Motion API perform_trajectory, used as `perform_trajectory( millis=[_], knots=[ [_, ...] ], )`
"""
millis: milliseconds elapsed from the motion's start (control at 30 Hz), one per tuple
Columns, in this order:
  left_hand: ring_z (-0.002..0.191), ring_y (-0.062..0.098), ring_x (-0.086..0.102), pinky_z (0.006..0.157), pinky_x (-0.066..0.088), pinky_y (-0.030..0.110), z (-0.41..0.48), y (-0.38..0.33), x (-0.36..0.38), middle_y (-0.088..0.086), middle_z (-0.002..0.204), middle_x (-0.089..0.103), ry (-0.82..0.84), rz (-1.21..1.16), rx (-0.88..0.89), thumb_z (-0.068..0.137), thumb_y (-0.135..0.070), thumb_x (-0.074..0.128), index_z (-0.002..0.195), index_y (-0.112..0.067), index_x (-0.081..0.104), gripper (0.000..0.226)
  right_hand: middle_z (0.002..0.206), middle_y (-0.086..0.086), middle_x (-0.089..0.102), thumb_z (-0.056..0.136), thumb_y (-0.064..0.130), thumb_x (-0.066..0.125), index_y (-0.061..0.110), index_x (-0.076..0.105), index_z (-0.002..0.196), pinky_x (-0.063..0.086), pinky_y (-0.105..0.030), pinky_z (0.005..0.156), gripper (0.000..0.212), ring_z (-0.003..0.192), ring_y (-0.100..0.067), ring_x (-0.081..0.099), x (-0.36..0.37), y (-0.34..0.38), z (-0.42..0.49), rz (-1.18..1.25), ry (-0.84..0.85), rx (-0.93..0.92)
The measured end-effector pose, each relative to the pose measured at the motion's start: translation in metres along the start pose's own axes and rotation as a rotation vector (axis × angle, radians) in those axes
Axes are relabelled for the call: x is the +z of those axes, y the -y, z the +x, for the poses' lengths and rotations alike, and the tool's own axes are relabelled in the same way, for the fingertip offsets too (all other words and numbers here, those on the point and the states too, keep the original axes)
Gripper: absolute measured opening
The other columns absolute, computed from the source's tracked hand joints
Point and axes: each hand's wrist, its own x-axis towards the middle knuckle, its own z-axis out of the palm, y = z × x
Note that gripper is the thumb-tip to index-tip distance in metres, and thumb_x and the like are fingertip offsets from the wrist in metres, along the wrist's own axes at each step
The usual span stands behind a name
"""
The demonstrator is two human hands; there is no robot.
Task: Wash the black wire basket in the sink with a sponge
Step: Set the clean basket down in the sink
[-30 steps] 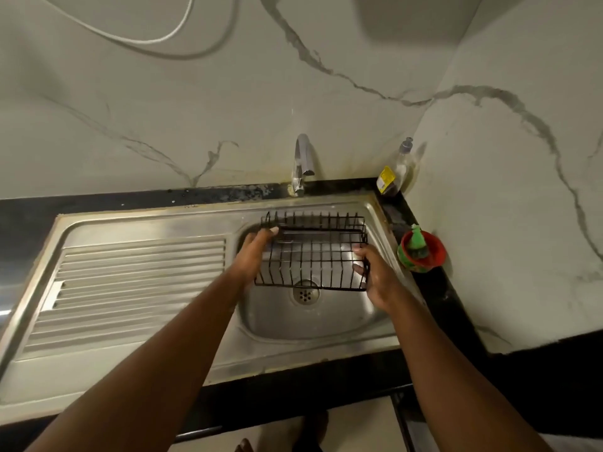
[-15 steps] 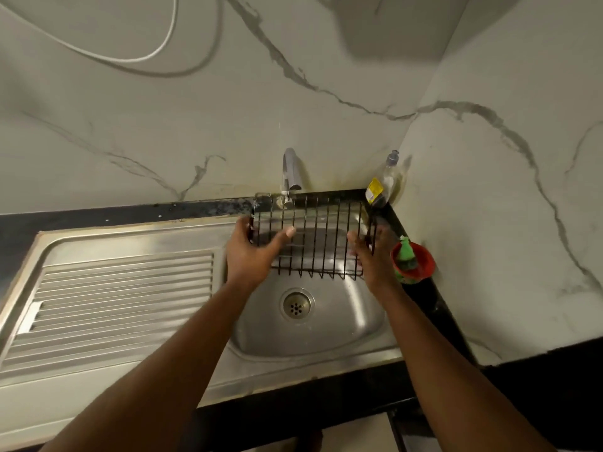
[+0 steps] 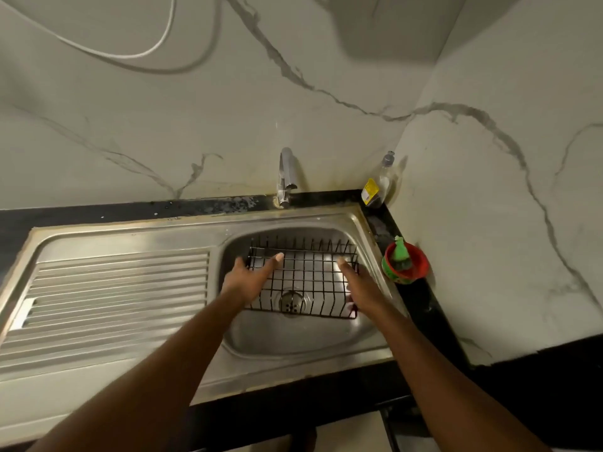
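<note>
Left hand (image 3: 249, 277), right hand (image 3: 360, 287) grip ends of black wire basket (image 3: 306, 275) in sink (image 3: 293, 214), over drain (image 3: 291, 302). Tap (image 3: 286, 176) behind; bottle (image 3: 380, 181), sponge (image 3: 400, 252) in red bowl (image 3: 421, 265) alongside.

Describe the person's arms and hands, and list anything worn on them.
Both arms are bare as far as the frame shows them. The left forearm and right forearm have no sleeve, watch or bracelet. The left hand and right hand are ungloved, and no ring shows on either. The nails look short and unpainted.

Bare forearms, bare left hand (image 3: 253, 279) and right hand (image 3: 361, 287).
</note>
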Motion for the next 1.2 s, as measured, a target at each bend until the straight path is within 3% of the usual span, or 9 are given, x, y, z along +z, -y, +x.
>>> perform_trajectory(
  millis=[100, 200, 267, 500, 600, 700, 867, 1067, 1200],
  knots=[
    [0.131, 0.029, 0.059, 0.107, 0.050, 0.043, 0.001, -0.004, -0.001, 0.008, 0.147, 0.060, -0.143, -0.106, 0.190, 0.071, -0.089, 0.068, 0.155, -0.024, 0.042, 0.109, 0.147, 0.001, 0.052, 0.084, 0.082, 0.055, 0.031, 0.031, 0.157, 0.045, -0.040, 0.104, 0.093, 0.123, -0.016, 0.053, 0.000, 0.008, 0.001, 0.089, -0.137, -0.240],
    [0.128, 0.040, 0.061, 0.102, 0.054, 0.052, 0.012, -0.005, -0.009, 0.023, 0.146, 0.058, 0.022, 0.006, -0.102, 0.061, -0.099, 0.062, 0.158, -0.011, 0.038, 0.132, 0.116, -0.011, 0.063, 0.081, 0.087, 0.053, 0.023, 0.046, 0.149, 0.057, -0.041, 0.082, 0.094, 0.095, -0.027, 0.066, 0.003, 0.012, -0.002, 0.067, -0.012, 0.148],
    [0.137, 0.042, 0.055, 0.107, 0.051, 0.060, 0.014, 0.001, -0.012, 0.021, 0.156, 0.050, -0.013, -0.024, -0.031, 0.051, -0.105, 0.060, 0.164, -0.019, 0.026, 0.146, 0.127, -0.006, 0.060, 0.075, 0.093, 0.052, 0.025, 0.040, 0.154, 0.058, -0.038, 0.073, 0.105, 0.089, -0.019, 0.066, 0.008, 0.010, -0.004, 0.063, -0.058, 0.045],
    [0.121, 0.029, 0.058, 0.099, 0.053, 0.043, -0.001, 0.008, -0.028, 0.014, 0.143, 0.057, -0.166, -0.232, 0.078, 0.077, -0.073, 0.078, 0.150, -0.016, 0.038, 0.101, 0.150, -0.006, 0.053, 0.064, 0.100, 0.048, 0.028, 0.044, 0.152, 0.052, -0.054, 0.104, 0.114, 0.127, -0.030, 0.058, 0.041, 0.015, -0.017, 0.123, -0.151, -0.116],
    [0.110, 0.023, 0.056, 0.087, 0.048, 0.036, -0.003, 0.018, -0.049, 0.005, 0.130, 0.056, -0.164, -0.239, 0.091, 0.081, -0.069, 0.078, 0.147, -0.014, 0.041, 0.094, 0.151, -0.006, 0.054, 0.082, 0.084, 0.053, 0.026, 0.043, 0.153, 0.045, -0.048, 0.112, 0.092, 0.136, -0.028, 0.053, 0.059, 0.024, -0.025, 0.116, -0.157, -0.169],
    [0.128, 0.033, 0.055, 0.099, 0.050, 0.043, -0.003, 0.033, -0.072, 0.013, 0.145, 0.053, -0.224, -0.245, 0.090, 0.079, -0.072, 0.078, 0.151, -0.013, 0.039, 0.100, 0.153, -0.004, 0.052, 0.090, 0.074, 0.056, 0.024, 0.045, 0.153, 0.042, -0.041, 0.111, 0.081, 0.140, -0.026, 0.049, 0.088, 0.037, -0.033, 0.146, -0.159, -0.227],
    [0.132, 0.035, 0.054, 0.106, 0.050, 0.049, -0.004, 0.065, -0.130, 0.016, 0.148, 0.053, -0.325, -0.305, 0.071, 0.075, -0.075, 0.079, 0.151, -0.012, 0.042, 0.105, 0.157, -0.005, 0.047, 0.068, 0.098, 0.050, 0.025, 0.044, 0.153, 0.043, -0.050, 0.114, 0.112, 0.143, -0.028, 0.046, 0.155, 0.059, -0.038, 0.145, -0.108, -0.247],
    [0.136, 0.037, 0.053, 0.110, 0.047, 0.048, -0.005, 0.117, -0.208, 0.018, 0.150, 0.054, -0.449, -0.310, 0.023, 0.075, -0.075, 0.079, 0.152, -0.008, 0.045, 0.107, 0.154, -0.006, 0.048, 0.098, 0.064, 0.053, 0.014, 0.039, 0.154, 0.045, -0.038, 0.099, 0.076, 0.133, -0.027, 0.051, 0.240, 0.093, -0.052, 0.027, 0.003, -0.250],
    [0.139, 0.037, 0.051, 0.114, 0.046, 0.049, 0.001, 0.152, -0.250, 0.018, 0.153, 0.053, -0.468, -0.318, -0.003, 0.072, -0.074, 0.081, 0.154, -0.005, 0.045, 0.113, 0.165, -0.011, 0.033, 0.096, 0.068, 0.052, 0.017, 0.026, 0.162, 0.038, -0.047, 0.116, 0.087, 0.148, -0.034, 0.038, 0.290, 0.108, -0.056, -0.013, 0.095, -0.197]
  ],
)
